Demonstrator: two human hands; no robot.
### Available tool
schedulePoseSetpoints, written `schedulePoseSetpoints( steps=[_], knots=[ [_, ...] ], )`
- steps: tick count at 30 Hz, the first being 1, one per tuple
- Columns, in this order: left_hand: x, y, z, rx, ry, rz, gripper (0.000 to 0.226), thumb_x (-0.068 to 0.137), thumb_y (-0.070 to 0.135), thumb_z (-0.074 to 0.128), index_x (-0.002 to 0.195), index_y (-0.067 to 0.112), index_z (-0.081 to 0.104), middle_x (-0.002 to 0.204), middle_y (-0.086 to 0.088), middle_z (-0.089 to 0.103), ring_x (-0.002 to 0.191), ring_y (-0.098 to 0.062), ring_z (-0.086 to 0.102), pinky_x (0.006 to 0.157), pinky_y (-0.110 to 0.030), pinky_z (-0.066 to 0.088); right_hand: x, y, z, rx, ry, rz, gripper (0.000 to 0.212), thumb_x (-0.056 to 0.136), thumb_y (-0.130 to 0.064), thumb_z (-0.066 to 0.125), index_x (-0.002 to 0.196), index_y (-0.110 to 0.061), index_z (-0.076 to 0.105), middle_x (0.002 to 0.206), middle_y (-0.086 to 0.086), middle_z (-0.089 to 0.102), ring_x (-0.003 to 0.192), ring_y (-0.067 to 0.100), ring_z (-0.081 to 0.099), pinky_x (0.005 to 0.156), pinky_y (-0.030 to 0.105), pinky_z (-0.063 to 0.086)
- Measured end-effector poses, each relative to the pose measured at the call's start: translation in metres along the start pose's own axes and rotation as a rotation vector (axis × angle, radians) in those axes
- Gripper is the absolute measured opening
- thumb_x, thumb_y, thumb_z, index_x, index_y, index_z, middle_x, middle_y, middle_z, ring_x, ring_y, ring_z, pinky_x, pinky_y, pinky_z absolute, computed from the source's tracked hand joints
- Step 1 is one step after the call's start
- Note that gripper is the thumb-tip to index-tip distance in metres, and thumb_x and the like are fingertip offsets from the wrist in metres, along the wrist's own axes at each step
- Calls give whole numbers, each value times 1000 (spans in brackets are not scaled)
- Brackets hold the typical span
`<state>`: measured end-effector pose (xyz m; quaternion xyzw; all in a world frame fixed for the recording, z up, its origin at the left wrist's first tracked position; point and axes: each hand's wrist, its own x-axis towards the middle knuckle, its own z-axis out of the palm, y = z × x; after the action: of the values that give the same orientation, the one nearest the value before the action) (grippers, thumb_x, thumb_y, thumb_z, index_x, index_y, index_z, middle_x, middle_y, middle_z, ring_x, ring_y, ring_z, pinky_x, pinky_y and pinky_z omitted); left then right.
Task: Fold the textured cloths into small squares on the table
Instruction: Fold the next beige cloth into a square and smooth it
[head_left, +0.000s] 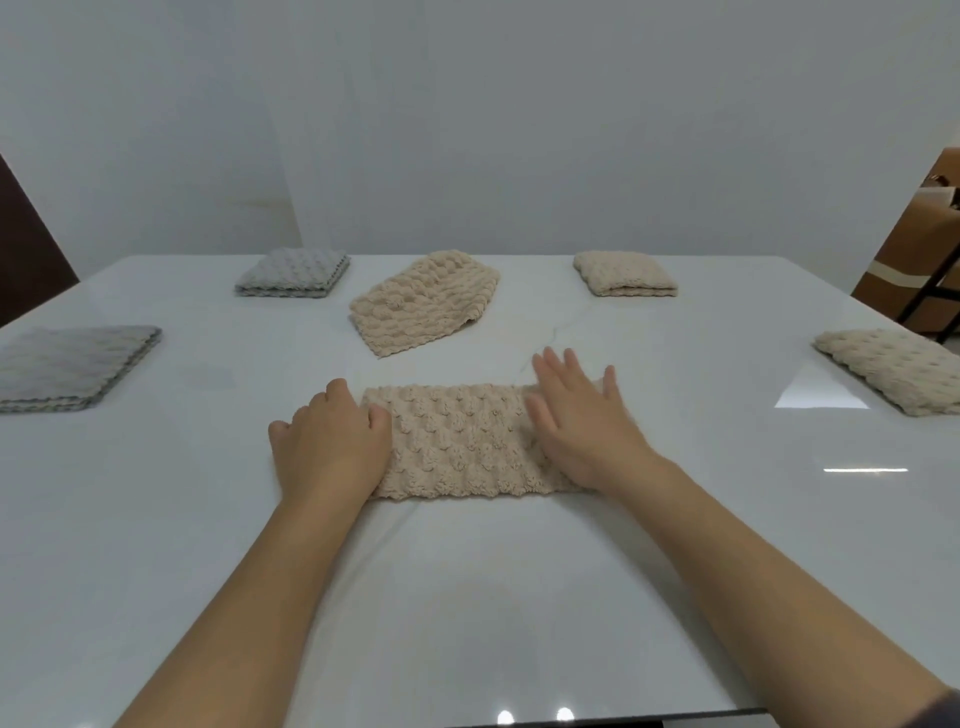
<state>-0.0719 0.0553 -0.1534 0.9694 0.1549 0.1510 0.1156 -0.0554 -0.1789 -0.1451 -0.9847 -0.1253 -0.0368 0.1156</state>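
Observation:
A beige textured cloth (460, 441), folded into a long rectangle, lies on the white table (467, 597) in front of me. My left hand (330, 441) grips its left end with curled fingers. My right hand (582, 421) lies flat on its right end, fingers straight and spread. Behind it a loosely folded beige cloth (423, 301) lies askew. Two folded grey cloths sit at the back left (293, 273) and the left edge (67, 366). Two folded beige cloths sit at the back right (626, 273) and the right edge (893, 366).
A cardboard box (914, 249) and a dark metal frame stand off the table's right side. A dark panel (26, 260) is at the far left. A plain wall runs behind the table.

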Motion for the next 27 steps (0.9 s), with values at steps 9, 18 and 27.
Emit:
schedulePoseSetpoints(
  steps=[9, 18, 27],
  knots=[
    [9, -4, -5, -40, -234, -116, 40, 85, 51, 44, 83, 13, 57, 82, -2, 63, 80, -25, 58, 88, -37, 41, 9, -30, 28, -89, -163, -63, 65, 102, -49, 11, 155, -15, -1, 163, 1, -8, 149, 18, -13, 118, 52, -9],
    [10, -8, -14, -493, -237, -98, 31, 83, 30, 63, 68, 15, 41, 67, -2, 45, 61, -18, 40, 54, -31, 28, 8, -37, 25, -73, -163, -53, 66, 102, -51, 12, 155, -15, 0, 163, 1, -7, 149, 19, -12, 118, 53, -9],
    [16, -21, -45, -1135, -359, -318, 8, 85, 13, 68, 89, 8, 63, 88, -11, 69, 74, -21, 66, 65, -30, 52, 16, -67, 28, 124, -165, -86, 64, 101, -49, 22, 155, -15, 11, 163, 4, 10, 150, 21, -2, 118, 52, -9]
  ],
)
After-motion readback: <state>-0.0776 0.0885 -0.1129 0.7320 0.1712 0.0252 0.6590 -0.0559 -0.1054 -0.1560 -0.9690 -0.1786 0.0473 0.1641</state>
